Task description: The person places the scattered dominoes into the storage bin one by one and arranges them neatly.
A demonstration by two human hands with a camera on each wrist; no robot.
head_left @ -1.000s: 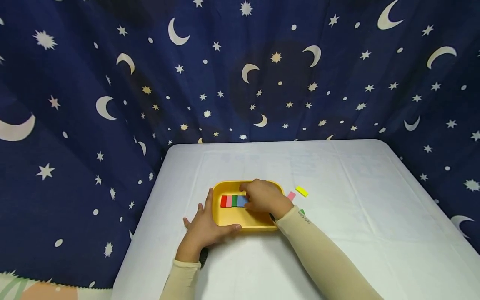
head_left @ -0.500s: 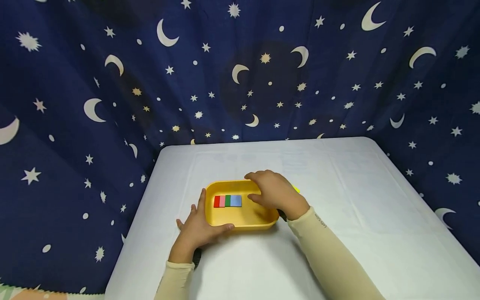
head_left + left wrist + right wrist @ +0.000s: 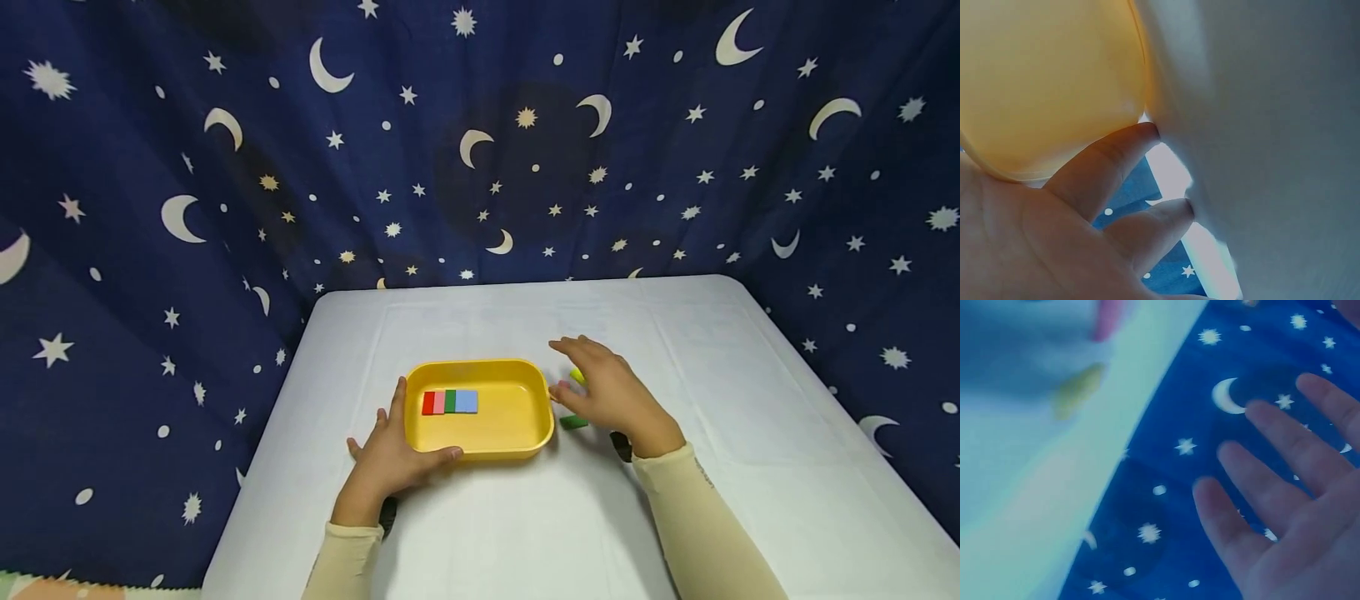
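Note:
A yellow tray [image 3: 498, 427] holds a row of small flat pieces: red [image 3: 428, 403], pink [image 3: 439, 403], green [image 3: 450, 402] and blue [image 3: 467, 402]. My left hand [image 3: 390, 462] rests against the tray's near left corner, index finger along the left side and thumb along the near rim, with the fingers spread. Off the tray's right end, my right hand [image 3: 615, 396] hovers with extended fingers and nothing in it. Partly beneath it lie a green block [image 3: 573, 422], a yellow block [image 3: 577, 376] and a mostly hidden pink one, which shows blurred as a pink block [image 3: 1108, 319] in the right wrist view.
A white cloth covers the table [image 3: 480, 525]. Behind it and along both sides hangs a dark blue curtain [image 3: 420, 150] with moons and stars.
My right hand has let go of the blue piece, drawn back out of the tray and moved right over the loose blocks. The left hand keeps its place at the tray.

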